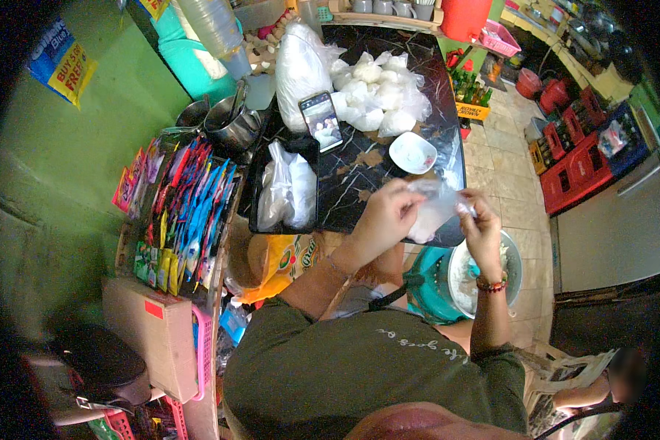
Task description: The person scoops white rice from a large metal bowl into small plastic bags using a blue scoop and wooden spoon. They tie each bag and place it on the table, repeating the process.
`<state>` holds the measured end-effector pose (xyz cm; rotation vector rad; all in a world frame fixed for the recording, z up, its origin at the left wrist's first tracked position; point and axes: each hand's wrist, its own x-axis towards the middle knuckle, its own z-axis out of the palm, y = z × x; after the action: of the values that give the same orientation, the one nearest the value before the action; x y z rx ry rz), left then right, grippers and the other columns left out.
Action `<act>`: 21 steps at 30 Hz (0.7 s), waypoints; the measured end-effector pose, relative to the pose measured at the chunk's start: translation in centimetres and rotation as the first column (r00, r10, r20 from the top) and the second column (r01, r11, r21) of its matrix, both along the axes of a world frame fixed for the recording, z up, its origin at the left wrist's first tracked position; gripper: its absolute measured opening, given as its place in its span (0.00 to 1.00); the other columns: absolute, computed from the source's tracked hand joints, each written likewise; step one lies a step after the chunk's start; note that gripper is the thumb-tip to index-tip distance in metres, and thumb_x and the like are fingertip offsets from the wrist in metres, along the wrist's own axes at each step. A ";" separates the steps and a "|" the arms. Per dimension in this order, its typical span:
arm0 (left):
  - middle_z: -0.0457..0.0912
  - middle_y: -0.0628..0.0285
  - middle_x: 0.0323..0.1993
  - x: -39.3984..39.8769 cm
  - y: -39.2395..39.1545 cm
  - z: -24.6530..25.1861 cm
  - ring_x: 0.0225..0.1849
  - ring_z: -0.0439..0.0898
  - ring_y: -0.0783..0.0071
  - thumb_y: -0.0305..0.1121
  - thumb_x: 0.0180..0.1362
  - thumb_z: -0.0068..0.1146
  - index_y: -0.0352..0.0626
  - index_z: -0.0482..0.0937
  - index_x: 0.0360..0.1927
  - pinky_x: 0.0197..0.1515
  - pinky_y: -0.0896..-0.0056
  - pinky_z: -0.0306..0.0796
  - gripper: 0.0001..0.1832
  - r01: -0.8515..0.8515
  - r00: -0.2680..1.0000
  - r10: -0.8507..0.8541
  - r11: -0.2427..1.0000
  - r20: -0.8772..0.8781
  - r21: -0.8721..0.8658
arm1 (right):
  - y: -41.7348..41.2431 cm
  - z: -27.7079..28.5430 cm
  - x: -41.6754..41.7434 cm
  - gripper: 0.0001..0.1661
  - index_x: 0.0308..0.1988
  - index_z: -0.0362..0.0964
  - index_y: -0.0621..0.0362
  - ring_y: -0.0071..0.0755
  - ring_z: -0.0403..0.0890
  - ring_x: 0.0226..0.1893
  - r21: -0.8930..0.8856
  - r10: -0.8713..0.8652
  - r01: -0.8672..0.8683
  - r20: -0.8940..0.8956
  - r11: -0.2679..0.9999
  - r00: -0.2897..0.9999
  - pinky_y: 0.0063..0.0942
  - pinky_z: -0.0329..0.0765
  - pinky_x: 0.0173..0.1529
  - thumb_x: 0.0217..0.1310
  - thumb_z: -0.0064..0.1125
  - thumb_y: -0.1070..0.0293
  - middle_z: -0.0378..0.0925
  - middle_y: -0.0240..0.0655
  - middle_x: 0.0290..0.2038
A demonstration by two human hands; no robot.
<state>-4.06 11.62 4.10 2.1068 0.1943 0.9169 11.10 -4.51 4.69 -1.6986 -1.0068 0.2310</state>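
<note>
Over the front right corner of the dark marble-patterned table, both my hands pinch a thin clear plastic bag (426, 220) with something white in its lower part. My left hand (388, 214) grips one side of its top; my right hand (478, 220) pinches the other side, slightly blurred. Just beyond lies a white square bowl (412, 153) with small reddish bits. Farther back is a pile of knotted plastic bags of white contents (382, 91), beside a large white filled bag (302, 71). A metal basin (514, 264) of white, rice-like food stands below my right hand.
A smartphone (322, 122) leans against the large bag. A black tray (314, 190) holds plastic bags at the left. Metal pots (234, 129) and hanging sachets (192, 203) stand farther left. Bottle crates (577, 170) line the right side. Another person's arm (583, 395) shows at lower right.
</note>
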 end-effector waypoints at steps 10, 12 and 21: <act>0.81 0.55 0.41 -0.3 0.0 2.6 0.36 0.81 0.59 0.24 0.49 0.60 0.38 0.82 0.34 0.38 0.64 0.77 0.07 0.007 0.988 -0.054 0.952 0.144 0.306 | 3.2 -1.6 -2.3 0.21 0.45 0.73 0.61 0.34 0.82 0.34 0.002 0.168 -0.169 0.097 0.986 0.981 0.31 0.78 0.40 0.49 0.69 0.73 0.81 0.34 0.31; 0.80 0.55 0.43 -0.4 -0.2 3.4 0.35 0.81 0.62 0.25 0.48 0.62 0.38 0.81 0.34 0.38 0.65 0.77 0.08 0.079 0.947 -0.152 0.964 0.284 0.254 | 3.4 -0.7 -2.4 0.08 0.32 0.79 0.62 0.33 0.83 0.35 -0.031 0.141 -0.139 0.105 0.990 0.984 0.30 0.78 0.41 0.46 0.64 0.81 0.82 0.37 0.33; 0.65 0.43 0.64 1.4 2.8 -5.0 0.69 0.58 0.52 0.37 0.42 0.72 0.35 0.63 0.64 0.71 0.56 0.48 0.45 0.406 0.911 -0.413 0.896 0.000 -0.182 | 3.3 2.7 -3.5 0.16 0.30 0.81 0.59 0.30 0.80 0.31 0.011 0.329 -0.333 0.132 0.943 0.935 0.24 0.74 0.37 0.39 0.58 0.88 0.81 0.35 0.31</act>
<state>-2.64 14.37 -0.90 1.8973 -0.1431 0.5820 7.58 -1.19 7.39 -1.5215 -1.3875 0.3244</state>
